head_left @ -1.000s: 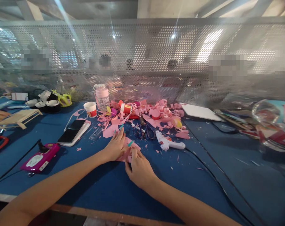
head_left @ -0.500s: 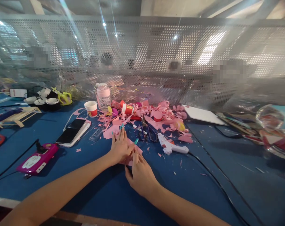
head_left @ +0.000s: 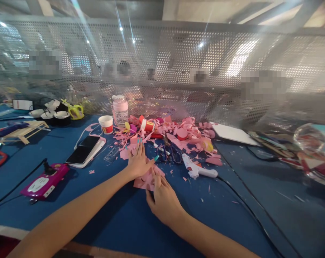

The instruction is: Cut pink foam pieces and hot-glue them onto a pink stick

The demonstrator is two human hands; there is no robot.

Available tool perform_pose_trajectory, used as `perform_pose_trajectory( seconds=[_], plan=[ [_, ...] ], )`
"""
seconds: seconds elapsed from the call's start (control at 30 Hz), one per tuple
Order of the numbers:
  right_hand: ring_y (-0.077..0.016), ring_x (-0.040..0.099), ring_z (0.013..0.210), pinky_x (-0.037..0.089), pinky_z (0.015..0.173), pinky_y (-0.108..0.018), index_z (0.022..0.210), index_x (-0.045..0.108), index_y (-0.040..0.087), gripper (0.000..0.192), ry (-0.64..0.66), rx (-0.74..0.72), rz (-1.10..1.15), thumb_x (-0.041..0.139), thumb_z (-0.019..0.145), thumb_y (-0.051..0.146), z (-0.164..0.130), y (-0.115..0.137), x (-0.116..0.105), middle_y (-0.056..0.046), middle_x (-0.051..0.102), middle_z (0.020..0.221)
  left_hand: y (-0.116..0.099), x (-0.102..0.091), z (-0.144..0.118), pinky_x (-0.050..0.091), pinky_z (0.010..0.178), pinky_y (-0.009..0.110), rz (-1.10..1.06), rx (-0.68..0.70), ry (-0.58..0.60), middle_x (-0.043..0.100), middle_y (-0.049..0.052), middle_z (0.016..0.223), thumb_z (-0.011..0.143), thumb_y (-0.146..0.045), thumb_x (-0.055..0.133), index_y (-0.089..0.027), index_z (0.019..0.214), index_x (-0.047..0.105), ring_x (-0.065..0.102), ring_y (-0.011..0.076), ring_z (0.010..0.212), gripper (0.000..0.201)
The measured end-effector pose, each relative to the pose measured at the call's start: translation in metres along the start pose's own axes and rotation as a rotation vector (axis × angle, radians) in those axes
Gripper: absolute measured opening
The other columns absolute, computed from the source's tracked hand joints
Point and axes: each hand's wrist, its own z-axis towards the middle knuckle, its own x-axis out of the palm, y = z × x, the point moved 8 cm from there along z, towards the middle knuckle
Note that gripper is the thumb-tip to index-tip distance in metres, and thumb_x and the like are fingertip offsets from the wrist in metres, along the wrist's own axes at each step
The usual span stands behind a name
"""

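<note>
A sheet of pink paper lies flat on the blue table, its near corner showing between my hands. My left hand, with long turquoise nails, rests palm down across it, fingers stretched forward and thumb out to the right. On the paper's right side, my right hand has its fingers bent together over the edge and its thumb lower down; the fingertips are partly hidden. Just beyond lie scissors with dark blue handles. A white glue gun lies to the right of my hands.
Pink paper scraps are heaped at the back, with a tipped paper cup among them. To the left are a standing cup, a bottle, a phone and a magenta power strip. A perforated metal screen stands behind.
My left hand has flattened, its thumb moving away from the right hand's fingers. More of the paper's near part shows. My right hand stays at the paper's edge. The view has shifted slightly.
</note>
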Motion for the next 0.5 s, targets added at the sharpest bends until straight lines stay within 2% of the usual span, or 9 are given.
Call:
perform_pose_trajectory(
  seconds=[0.13, 0.2, 0.33, 0.5],
  plan=[
    [-0.0247, 0.041, 0.117, 0.037, 0.097, -0.040, 0.123, 0.034, -0.001, 0.048, -0.054, -0.019, -0.009, 0.037, 0.078, 0.016, 0.001, 0.000, -0.005, -0.022, 0.048, 0.121, -0.001, -0.006, -0.008, 0.008, 0.100, 0.056, -0.028, 0.086, -0.022, -0.002, 0.018, 0.143, 0.079, -0.060, 0.024, -0.004, 0.136, 0.004, -0.003, 0.0295, 0.131, 0.082],
    [-0.0246, 0.043, 0.115, 0.037, 0.096, -0.040, 0.123, 0.033, -0.001, 0.049, -0.050, -0.008, 0.001, 0.038, 0.078, 0.016, 0.001, -0.002, -0.005, -0.022, 0.050, 0.119, 0.001, -0.008, -0.015, 0.011, 0.101, 0.054, -0.050, 0.125, -0.027, -0.002, 0.019, 0.143, 0.078, -0.060, 0.028, -0.005, 0.136, 0.005, -0.001, 0.0291, 0.131, 0.083],
    [-0.0236, 0.048, 0.110, 0.039, 0.095, -0.041, 0.127, 0.029, 0.001, 0.052, -0.032, 0.015, 0.036, 0.038, 0.077, 0.016, 0.001, -0.004, -0.005, -0.020, 0.053, 0.116, 0.008, -0.012, -0.031, 0.012, 0.100, 0.055, -0.065, 0.171, -0.065, 0.009, 0.019, 0.143, 0.083, -0.050, 0.027, -0.008, 0.135, 0.014, 0.006, 0.0287, 0.131, 0.068],
    [-0.0229, 0.043, 0.116, 0.036, 0.097, -0.042, 0.127, 0.028, 0.003, 0.053, -0.048, -0.024, 0.044, 0.038, 0.077, 0.014, 0.000, -0.003, -0.004, -0.019, 0.047, 0.123, 0.009, -0.027, -0.037, 0.020, 0.101, 0.047, -0.089, 0.267, -0.171, 0.024, 0.015, 0.140, 0.083, -0.041, 0.039, -0.013, 0.132, 0.026, 0.013, 0.0261, 0.131, 0.057]
  ],
)
